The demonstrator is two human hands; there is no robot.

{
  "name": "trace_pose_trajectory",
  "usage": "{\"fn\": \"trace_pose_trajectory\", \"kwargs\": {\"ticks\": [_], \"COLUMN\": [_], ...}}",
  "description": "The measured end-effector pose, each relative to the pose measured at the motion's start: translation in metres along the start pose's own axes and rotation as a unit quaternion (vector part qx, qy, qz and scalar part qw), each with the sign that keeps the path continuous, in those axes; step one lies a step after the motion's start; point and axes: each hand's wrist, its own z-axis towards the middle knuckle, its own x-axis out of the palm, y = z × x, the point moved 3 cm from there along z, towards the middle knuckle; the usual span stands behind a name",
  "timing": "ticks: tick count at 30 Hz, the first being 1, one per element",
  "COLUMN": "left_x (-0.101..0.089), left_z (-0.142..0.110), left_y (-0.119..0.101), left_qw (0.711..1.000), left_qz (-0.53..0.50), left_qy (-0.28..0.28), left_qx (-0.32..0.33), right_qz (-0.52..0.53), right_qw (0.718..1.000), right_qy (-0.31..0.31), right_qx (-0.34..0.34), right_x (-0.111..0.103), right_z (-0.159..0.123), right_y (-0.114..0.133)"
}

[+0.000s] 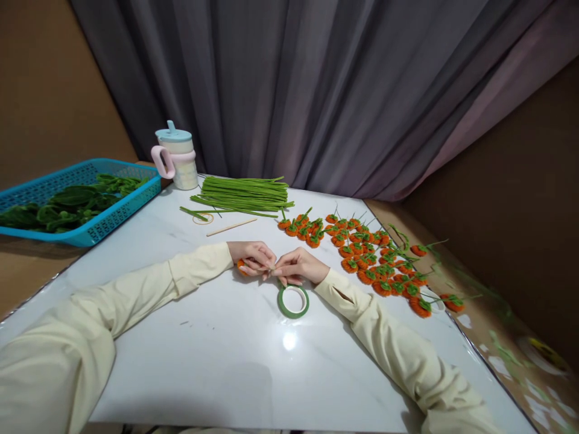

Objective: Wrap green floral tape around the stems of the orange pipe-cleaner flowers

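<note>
Orange fuzzy round piece (241, 267) is resting in the curled left hand (257, 259), whose fingertips are meeting the right hand (300, 266), also pinching; its exact grip is too small to tell. Green tape roll with white core (282, 304) is lying at its six o'clock, green fuzzy stems (244, 196) at eleven.

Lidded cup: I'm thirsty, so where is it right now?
In the head view, the lidded cup stands at the far left corner of the white table, before the dark curtain, between the blue basket and the green stems.
</note>
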Motion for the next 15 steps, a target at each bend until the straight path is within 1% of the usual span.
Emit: {"fn": "trace_pose_trajectory", "kwargs": {"ticks": [2,5,8,12,15], "left_x": [0.0006,0.0002,0.0006,0.0017,0.0015], "left_z": [0.0008,0.0032,0.0049,0.0050,0.0046], "left_y": [-0.0016,-0.0036,-0.0042,-0.0036,-0.0035], "left_qw": [1.000,0.998,0.996,0.995,0.995], "left_qz": [-0.012,-0.030,-0.043,-0.050,-0.053], "left_qy": [0.006,-0.001,-0.007,-0.002,0.000], "left_qx": [0.015,0.054,0.082,0.086,0.086], "right_qz": [0.020,0.048,0.051,0.041,0.035], "right_qw": [1.000,0.998,0.998,0.998,0.999], "right_qy": [0.007,0.000,0.004,0.021,0.013], "right_qx": [-0.012,-0.033,-0.034,-0.032,-0.029], "right_x": [-0.0005,-0.0031,-0.0040,-0.0026,-0.0030], "right_z": [0.0004,0.0011,0.0013,0.0006,0.0006], "right_y": [-0.0006,-0.0012,-0.0012,0.0009,0.0014]}}
